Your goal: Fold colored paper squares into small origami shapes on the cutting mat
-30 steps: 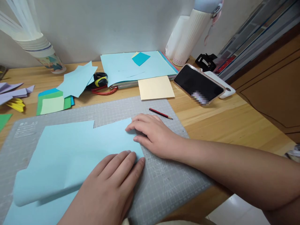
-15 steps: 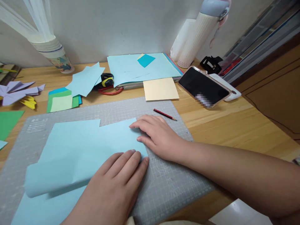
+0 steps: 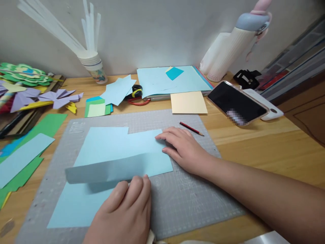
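A light blue sheet of paper (image 3: 106, 144) lies on the grey cutting mat (image 3: 193, 200). Its front part is raised as a long curved flap (image 3: 101, 171), shaded on its face. Below the flap more light blue paper (image 3: 76, 206) lies flat. My left hand (image 3: 124, 210) is at the flap's lower edge, fingers curled together against the paper; its thumb is hidden. My right hand (image 3: 181, 149) rests over the sheet's right edge, fingers stretched out and thumb apart. A red and black pencil (image 3: 191, 128) lies on the mat just beyond it.
Behind the mat are cut paper pieces (image 3: 118, 89), red-handled scissors (image 3: 138, 101), a cream card (image 3: 189, 103) and a phone (image 3: 237, 103). A tilted bottle (image 3: 233, 49) and a paper cup (image 3: 98, 69) stand farther back. Green paper (image 3: 52, 123) and paper flowers (image 3: 59, 98) lie left.
My left hand has drawn back off the sheet's right part and curled its fingers. The flap has risen and narrowed. My right hand stays on the right edge. The view has shifted left.
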The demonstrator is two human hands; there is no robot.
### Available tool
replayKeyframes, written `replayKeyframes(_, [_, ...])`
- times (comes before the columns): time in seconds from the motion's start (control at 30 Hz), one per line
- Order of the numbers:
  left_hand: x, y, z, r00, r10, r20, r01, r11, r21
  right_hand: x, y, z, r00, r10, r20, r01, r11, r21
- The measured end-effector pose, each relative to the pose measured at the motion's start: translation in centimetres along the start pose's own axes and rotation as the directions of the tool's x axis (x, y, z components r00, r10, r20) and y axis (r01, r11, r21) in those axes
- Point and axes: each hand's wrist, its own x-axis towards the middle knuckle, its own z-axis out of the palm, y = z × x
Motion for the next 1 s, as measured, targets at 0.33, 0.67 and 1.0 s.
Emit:
replayKeyframes(0.33, [-2.7, -0.9, -0.5, 0.979, -0.185, 0.088, 0.186, 0.983, -0.001, -0.1, 0.3, 0.2, 1.000, -0.006, 0.017, 0.006, 0.999, -0.045])
replayKeyframes(0.67, [-5.5, -2.0, -0.9, 0.941, -0.336, 0.042, 0.336, 0.942, 0.011, -0.3, 0.7, 0.3, 0.999, -0.022, 0.028, 0.024, 0.997, -0.074])
replayKeyframes(1.0, [-7.3, -4.0, -1.4, 0.916, -0.392, 0.084, 0.372, 0.909, 0.186, -0.4, 0.9, 0.5, 0.999, -0.032, 0.022, 0.034, 0.996, -0.082])
